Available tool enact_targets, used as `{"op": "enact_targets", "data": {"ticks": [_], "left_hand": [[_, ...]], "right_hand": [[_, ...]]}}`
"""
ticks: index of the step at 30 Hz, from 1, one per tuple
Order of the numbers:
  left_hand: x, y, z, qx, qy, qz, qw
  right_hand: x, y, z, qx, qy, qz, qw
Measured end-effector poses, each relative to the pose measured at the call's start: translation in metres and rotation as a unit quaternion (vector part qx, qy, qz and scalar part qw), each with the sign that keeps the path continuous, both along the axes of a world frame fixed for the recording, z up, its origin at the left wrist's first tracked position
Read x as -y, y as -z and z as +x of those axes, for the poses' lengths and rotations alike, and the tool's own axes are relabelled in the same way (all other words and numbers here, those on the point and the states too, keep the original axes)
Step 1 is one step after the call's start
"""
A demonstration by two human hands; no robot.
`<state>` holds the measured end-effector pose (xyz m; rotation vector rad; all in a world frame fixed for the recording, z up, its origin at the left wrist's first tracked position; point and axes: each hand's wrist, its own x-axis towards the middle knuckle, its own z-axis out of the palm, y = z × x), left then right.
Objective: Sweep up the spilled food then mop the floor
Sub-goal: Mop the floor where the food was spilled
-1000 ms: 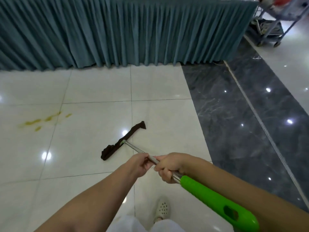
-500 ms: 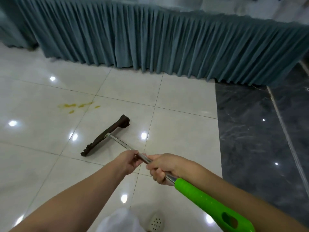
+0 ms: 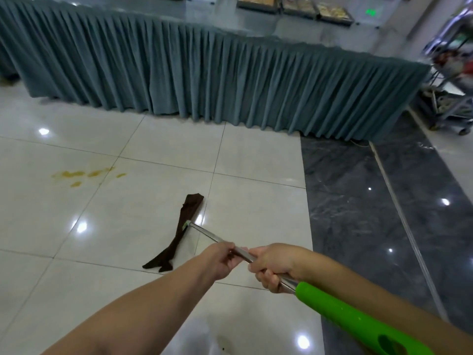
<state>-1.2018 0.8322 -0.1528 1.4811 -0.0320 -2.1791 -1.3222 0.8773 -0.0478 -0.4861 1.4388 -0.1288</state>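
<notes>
From the head view, a mop (image 3: 212, 235) is held by both hands out in front of the body. The left hand (image 3: 220, 260) is wrapped around the metal pole, fingers curled under it and the thumb on top, with the forearm stretched forward from the lower left. The right hand (image 3: 272, 266) is clamped on the same pole just behind the left, close to it but not touching, its fingers curled underneath where the metal meets the green handle (image 3: 345, 316). The right forearm is laid along the handle, which runs back to the lower right corner. The pole is angled down and to the left, ending at the dark mop cloth (image 3: 183, 231), which is spread flat on the pale tiled floor (image 3: 128, 226). Yellow spill marks (image 3: 84, 174) are seen on the tiles well apart from the cloth, to its upper left. A table skirted in pleated teal cloth (image 3: 217, 80) is stretched across the background, and a cart (image 3: 450, 98) is partly seen at the far right.
</notes>
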Motion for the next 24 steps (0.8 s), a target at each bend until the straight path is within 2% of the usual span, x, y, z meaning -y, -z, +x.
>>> {"op": "enact_targets", "data": {"ticks": [9,24], "left_hand": [[0.005,0.024,-0.003,0.004,0.008,0.024,1.0],[0.115,0.035,0.126,0.0,-0.113,0.032,0.993]], "right_hand": [[0.007,0.013,0.007,0.001,0.019,0.03,0.999],[0.144,0.008,0.123,0.03,-0.068,0.071,0.995]]}}
